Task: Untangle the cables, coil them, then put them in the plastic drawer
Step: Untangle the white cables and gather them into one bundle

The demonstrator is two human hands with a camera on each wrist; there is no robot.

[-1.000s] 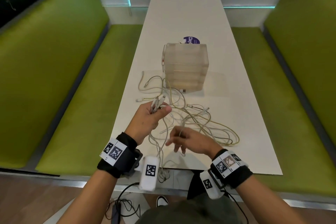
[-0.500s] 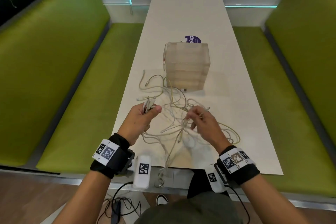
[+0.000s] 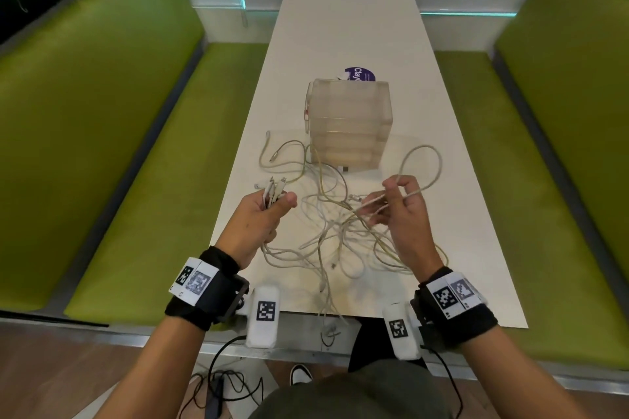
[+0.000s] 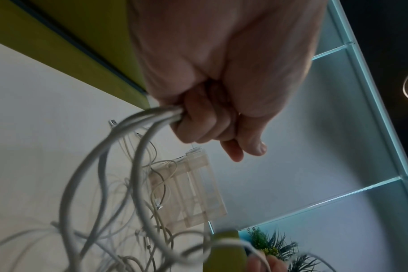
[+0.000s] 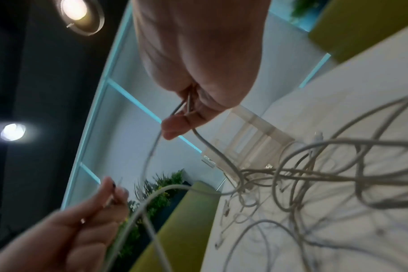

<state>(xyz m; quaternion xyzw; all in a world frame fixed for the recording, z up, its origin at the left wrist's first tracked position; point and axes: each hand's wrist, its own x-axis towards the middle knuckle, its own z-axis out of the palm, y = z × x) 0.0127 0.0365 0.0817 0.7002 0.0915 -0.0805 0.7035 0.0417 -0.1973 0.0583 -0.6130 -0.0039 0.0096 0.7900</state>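
A tangle of white and yellowish cables (image 3: 335, 235) lies on the white table (image 3: 347, 27) in front of me. My left hand (image 3: 269, 211) grips a bundle of several cable ends (image 3: 274, 189), plugs sticking up past my thumb; the left wrist view shows the cords (image 4: 156, 116) leaving my curled fingers. My right hand (image 3: 396, 202) pinches one cable, whose loop (image 3: 423, 163) arcs up to the right of the drawer unit. The translucent plastic drawer unit (image 3: 350, 122) stands just beyond the tangle, drawers closed.
A purple round sticker (image 3: 359, 73) lies behind the drawer unit. Green benches (image 3: 119, 153) run along both sides of the table. Some cable hangs over the table's near edge (image 3: 328, 320). Dark cords lie on the floor below.
My right hand has moved from near the table's front edge forward and to the right, lifting a cable loop beside the drawer unit. My left hand keeps its bundle and has shifted slightly left.
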